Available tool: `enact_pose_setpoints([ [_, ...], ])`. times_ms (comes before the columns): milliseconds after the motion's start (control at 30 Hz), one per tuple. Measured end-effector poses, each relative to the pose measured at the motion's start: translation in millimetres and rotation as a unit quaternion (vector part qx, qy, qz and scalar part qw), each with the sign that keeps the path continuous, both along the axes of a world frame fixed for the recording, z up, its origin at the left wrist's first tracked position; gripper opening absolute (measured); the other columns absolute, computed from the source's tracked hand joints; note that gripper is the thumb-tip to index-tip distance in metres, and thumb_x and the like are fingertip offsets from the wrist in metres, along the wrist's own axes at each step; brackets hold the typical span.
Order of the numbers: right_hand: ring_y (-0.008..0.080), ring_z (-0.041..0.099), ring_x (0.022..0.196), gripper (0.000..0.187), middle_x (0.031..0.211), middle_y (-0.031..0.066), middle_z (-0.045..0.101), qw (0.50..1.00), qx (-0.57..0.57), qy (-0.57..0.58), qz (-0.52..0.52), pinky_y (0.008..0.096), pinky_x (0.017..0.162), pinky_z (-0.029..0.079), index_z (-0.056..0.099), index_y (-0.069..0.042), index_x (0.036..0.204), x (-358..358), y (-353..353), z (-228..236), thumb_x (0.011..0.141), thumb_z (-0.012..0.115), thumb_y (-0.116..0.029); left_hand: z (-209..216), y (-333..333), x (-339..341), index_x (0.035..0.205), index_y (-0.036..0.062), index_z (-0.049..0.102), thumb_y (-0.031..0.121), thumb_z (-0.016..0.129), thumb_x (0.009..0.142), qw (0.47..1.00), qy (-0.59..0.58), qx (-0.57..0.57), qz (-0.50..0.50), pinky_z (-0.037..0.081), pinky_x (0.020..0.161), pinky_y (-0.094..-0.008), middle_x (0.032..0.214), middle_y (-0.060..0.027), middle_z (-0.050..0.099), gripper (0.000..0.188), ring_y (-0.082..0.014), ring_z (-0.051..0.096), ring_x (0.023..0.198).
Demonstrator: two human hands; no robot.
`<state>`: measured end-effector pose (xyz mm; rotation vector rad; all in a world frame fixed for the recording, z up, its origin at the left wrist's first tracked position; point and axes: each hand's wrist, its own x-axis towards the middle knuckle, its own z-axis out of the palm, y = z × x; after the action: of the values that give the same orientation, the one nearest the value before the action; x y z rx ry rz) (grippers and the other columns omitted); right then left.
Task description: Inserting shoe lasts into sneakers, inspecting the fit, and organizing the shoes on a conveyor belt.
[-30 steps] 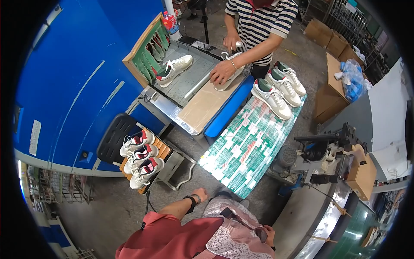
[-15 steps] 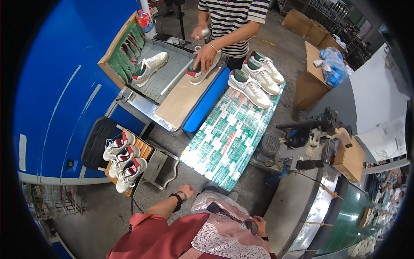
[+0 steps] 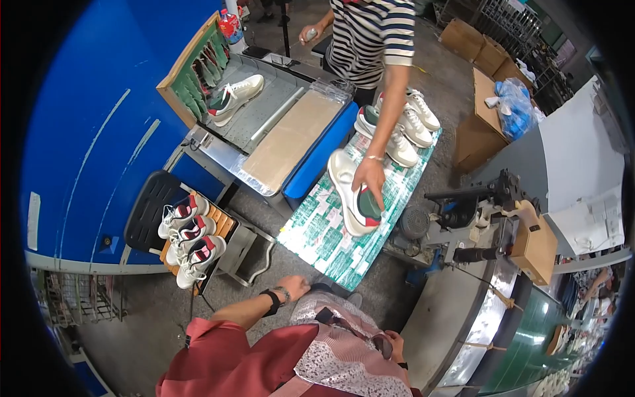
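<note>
My left hand (image 3: 296, 287), with a dark band and a watch at the wrist, hangs by the apron (image 3: 331, 331), its fingers curled and nothing seen in them. At the apron's right side rests my right hand (image 3: 395, 346); its fingers are partly hidden. Ahead, a co-worker's hand (image 3: 369, 177) grips a white shoe (image 3: 342, 185) with a green lining and red heel, over the green-and-white patterned table (image 3: 317, 248). Several similar shoes (image 3: 401, 147) stand at that table's far end. The co-worker's other hand (image 3: 309, 34) holds a small whitish object.
Left of me, a chair (image 3: 153, 215) and wooden-slat seat carry several white shoes (image 3: 192, 261). A workbench with a brown pad (image 3: 288, 149) and one shoe (image 3: 236, 99) stands beyond. To the right are a machine with a motor (image 3: 415, 223) and cardboard boxes (image 3: 473, 129).
The co-worker's hand has brought the shoe from the brown pad over to the patterned table, nearer to me. Their other hand has drawn back. My left hand has shifted slightly; my right stays put.
</note>
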<state>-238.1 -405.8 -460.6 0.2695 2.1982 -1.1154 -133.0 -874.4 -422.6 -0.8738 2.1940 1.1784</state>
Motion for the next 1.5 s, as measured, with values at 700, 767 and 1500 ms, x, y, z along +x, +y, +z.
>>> enact_pose_setpoints([
  [700,0.0168,0.069,0.08,0.035,0.093,0.0115,0.072,0.967,-0.054,0.046,-0.246,0.0285,0.075,0.054,0.062,0.006,0.122,29.8,98.2,62.3,0.091,0.069,-0.007,118.4,-45.8,-268.4,0.1,0.011,0.069,0.042,0.091,0.061,0.837,0.286,-0.238,-0.401,0.055,0.084,-0.0457,0.096,-0.0154,0.071,0.055,-0.0357,0.069,0.092],
  [767,0.0172,0.069,0.092,0.047,0.108,0.0129,0.071,0.957,-0.144,0.087,-0.237,0.0288,0.079,0.054,0.053,0.002,0.136,-6.1,98.2,67.1,0.093,0.069,-0.009,163.6,23.6,-257.9,0.11,0.0077,0.069,0.054,0.092,0.061,0.896,0.14,-0.228,-0.354,0.057,0.084,-0.0423,0.098,-0.0183,0.073,0.071,-0.0363,0.071,0.091],
  [1500,0.0357,0.061,0.122,0.087,0.135,0.0282,0.06,0.913,-0.069,0.403,-0.014,0.0389,0.102,0.047,0.033,-0.001,0.156,-347.8,59.7,297.4,0.084,0.075,-0.027,140.6,416.2,-438.5,0.139,0.0014,0.055,0.046,0.051,0.106,0.65,0.219,0.698,0.206,0.055,0.093,-0.0324,0.124,-0.0109,0.069,0.055,-0.0201,0.069,0.107],
])
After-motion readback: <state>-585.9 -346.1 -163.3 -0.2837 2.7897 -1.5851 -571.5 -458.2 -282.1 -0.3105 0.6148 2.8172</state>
